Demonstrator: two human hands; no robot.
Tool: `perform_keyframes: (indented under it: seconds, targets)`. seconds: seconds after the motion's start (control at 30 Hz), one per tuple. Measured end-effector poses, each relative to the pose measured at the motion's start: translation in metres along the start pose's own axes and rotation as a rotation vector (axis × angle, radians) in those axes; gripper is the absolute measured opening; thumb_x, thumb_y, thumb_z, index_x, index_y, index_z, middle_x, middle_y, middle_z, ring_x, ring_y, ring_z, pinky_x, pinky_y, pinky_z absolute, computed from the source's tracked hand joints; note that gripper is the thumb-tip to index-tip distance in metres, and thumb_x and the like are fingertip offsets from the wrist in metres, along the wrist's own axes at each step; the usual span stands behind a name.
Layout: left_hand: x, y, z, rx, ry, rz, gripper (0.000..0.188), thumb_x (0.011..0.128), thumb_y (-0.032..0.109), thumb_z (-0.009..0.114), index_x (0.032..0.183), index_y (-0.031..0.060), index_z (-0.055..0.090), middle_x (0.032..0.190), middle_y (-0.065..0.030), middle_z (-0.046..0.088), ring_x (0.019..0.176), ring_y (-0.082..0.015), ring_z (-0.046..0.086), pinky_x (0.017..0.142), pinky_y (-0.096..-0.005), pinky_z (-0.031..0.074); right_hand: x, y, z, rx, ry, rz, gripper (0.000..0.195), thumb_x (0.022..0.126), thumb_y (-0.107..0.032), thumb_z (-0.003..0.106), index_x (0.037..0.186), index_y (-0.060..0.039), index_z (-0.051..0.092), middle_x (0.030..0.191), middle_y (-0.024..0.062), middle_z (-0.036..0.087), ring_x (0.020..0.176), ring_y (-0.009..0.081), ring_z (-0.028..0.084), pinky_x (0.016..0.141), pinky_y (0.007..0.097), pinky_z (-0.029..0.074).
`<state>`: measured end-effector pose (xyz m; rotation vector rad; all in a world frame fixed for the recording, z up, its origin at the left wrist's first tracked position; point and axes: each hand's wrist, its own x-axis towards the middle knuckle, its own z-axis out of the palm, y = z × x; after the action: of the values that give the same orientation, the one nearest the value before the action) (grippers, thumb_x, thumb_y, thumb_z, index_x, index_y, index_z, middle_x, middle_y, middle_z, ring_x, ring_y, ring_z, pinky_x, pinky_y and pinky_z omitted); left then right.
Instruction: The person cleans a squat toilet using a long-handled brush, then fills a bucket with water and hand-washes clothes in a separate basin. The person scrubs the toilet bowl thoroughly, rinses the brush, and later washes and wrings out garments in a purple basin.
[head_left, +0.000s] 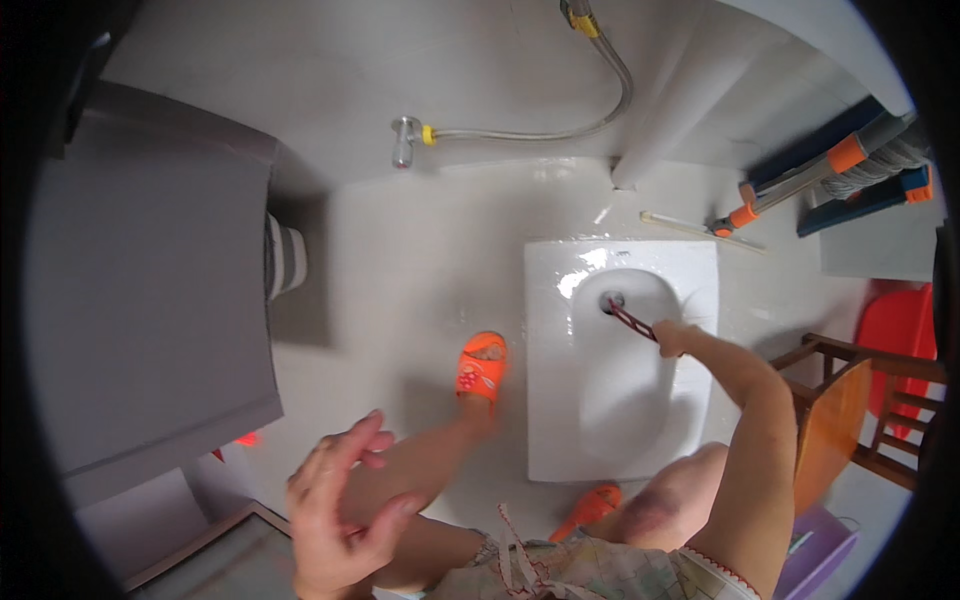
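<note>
A white ceramic squat toilet (551, 420) is set in the floor to the right of centre. My right hand (673, 337) grips the end of a dark red handle (636, 323), likely a toilet brush. The far end of this tool sits in the drain hole (611, 301) at the top of the bowl, and its head is hidden there. My left hand (341, 502) is raised over my left leg with nothing in it, fingers apart and loosely curled. Wet patches shine on the toilet's rim near the drain.
Orange slippers (481, 373) are on my feet beside the toilet. A wooden chair (832, 420) and a red plastic basin (896, 322) stand at right. Mops (780, 191) lean top right. A braided hose (525, 136) runs from a wall valve (403, 142). A grey-covered appliance (157, 285) fills the left.
</note>
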<state>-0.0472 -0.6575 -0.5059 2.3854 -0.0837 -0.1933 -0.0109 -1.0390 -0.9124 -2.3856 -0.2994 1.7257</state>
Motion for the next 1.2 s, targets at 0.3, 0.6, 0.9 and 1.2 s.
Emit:
perform_keyframes:
  seconds: [0.3,0.6,0.9,1.2]
  targets:
    - [0.008,-0.140,0.024,-0.188,-0.026,-0.343,0.037,0.077,0.003,0.064,0.113,-0.0009,0.058,0.085,-0.0077,0.064,0.078,-0.0142,0.061,0.073,-0.0287,0.049,0.101,0.007,0.001,-0.625,-0.122,0.024,0.028,0.069,-0.008,0.065,0.096,-0.0016,0.066,0.094,0.0146,0.067,0.088,0.0287,0.065,0.069,0.0369,0.051]
    - [0.022,-0.162,0.054,-0.759,-0.012,-0.403,0.031,0.083,-0.001,0.059,0.113,0.0008,0.057,0.084,-0.0030,0.063,0.082,-0.0113,0.060,0.078,-0.0264,0.047,0.077,-0.021,-0.065,-1.087,-0.387,-0.137,0.026,0.071,-0.013,0.066,0.097,-0.0065,0.069,0.099,0.0087,0.066,0.095,0.0258,0.063,0.076,0.0390,0.049]
    - [0.018,-0.173,0.051,-0.800,0.038,-0.402,0.023,0.086,0.001,0.056,0.109,-0.0005,0.058,0.078,-0.0026,0.061,0.075,-0.0092,0.059,0.071,-0.0240,0.047,0.120,-0.040,-0.024,-1.156,-0.367,0.090,0.028,0.072,-0.015,0.068,0.100,-0.0105,0.069,0.098,0.0045,0.066,0.097,0.0220,0.061,0.075,0.0379,0.048]
    - [0.007,-0.183,0.044,-0.789,0.095,-0.493,0.021,0.088,0.000,0.050,0.107,-0.0003,0.058,0.074,-0.0022,0.060,0.070,-0.0082,0.057,0.065,-0.0225,0.046,0.086,-0.070,-0.060,-1.322,-0.483,-0.037,0.028,0.073,-0.014,0.068,0.100,-0.0089,0.067,0.094,0.0014,0.067,0.092,0.0195,0.060,0.072,0.0361,0.047]
